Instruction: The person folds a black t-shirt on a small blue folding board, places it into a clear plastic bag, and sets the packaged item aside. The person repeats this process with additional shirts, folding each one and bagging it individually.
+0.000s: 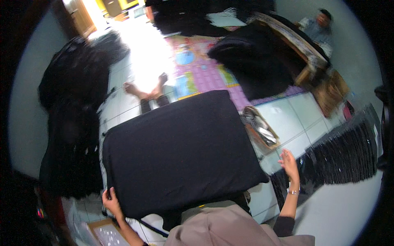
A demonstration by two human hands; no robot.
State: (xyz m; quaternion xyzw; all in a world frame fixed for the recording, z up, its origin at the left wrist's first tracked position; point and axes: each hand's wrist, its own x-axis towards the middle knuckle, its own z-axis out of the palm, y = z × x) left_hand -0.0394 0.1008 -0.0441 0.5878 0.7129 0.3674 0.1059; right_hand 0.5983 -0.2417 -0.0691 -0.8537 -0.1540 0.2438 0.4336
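A large black cloth (176,151) lies spread over a flat, board-like surface in front of me, its corners drooping a little at the sides. At the near left edge of this cloth is my left hand (111,201), thumb and fingers apart, touching the border. My right hand (289,165) is in the air off the right side, fingers loosely bent and apart, holding nothing. Its wrist carries a light bracelet (293,192). Beneath that hand, black packs in clear plastic (340,158) lie in a long row.
Dark heaps of fabric (74,94) line the left wall. Beyond the cloth are someone's bare feet (158,88) and a colourful mat (201,69). An open box of items (260,127) stands at the right. Farther back, a person (320,30) sits behind a low table (291,39) draped with black cloth.
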